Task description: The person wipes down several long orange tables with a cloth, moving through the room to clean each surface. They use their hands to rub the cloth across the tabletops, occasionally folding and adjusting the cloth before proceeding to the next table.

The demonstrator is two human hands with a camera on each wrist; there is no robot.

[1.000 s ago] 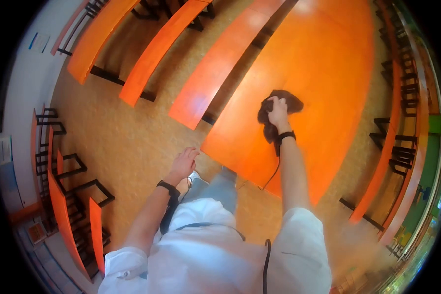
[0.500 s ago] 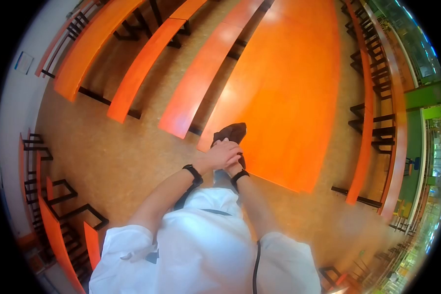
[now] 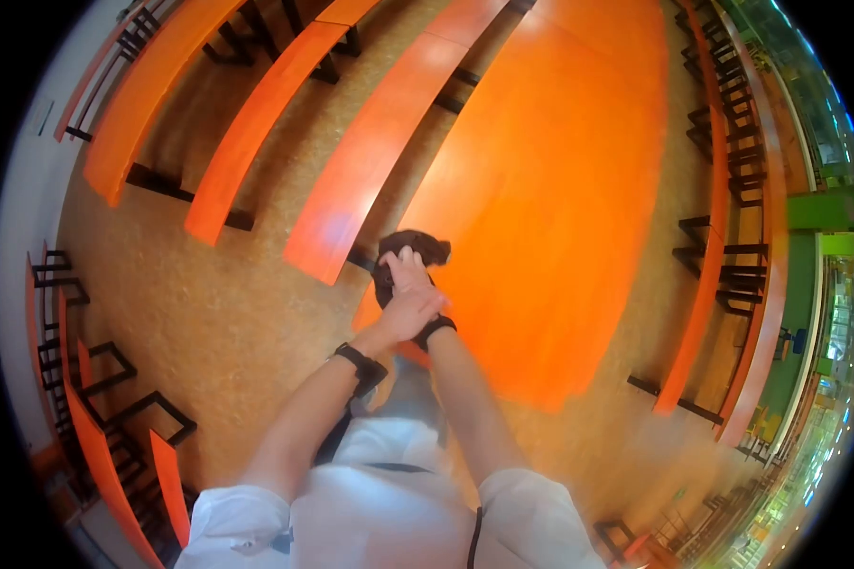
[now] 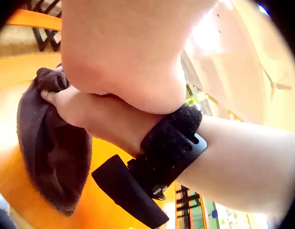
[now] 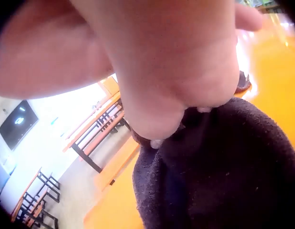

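A dark brown cloth (image 3: pixel 414 245) with a towel-like nap is bunched over the near left corner of the long orange table (image 3: pixel 541 237). My right hand (image 3: pixel 407 268) grips it from above; in the right wrist view, thumb and fingertips pinch the cloth (image 5: pixel 223 167), and its folds hang below them. My left hand (image 3: pixel 413 313) rests across the back of the right hand near the wrist. From the right wrist, one straight left finger (image 5: pixel 250 18) reaches out past the right hand. In the left wrist view the left palm hides part of the right hand (image 4: pixel 85 109).
An orange bench (image 3: pixel 380 152) runs along the table's left side, with more benches and tables beyond it. Another bench (image 3: pixel 697 313) stands to the right. Tan floor (image 3: pixel 228 322) lies on the left. Black bands circle both wrists.
My right hand has drawn the cloth from mid-table back to the near left corner. The left hand has come from beside the table onto the right hand, then slid towards its wrist.
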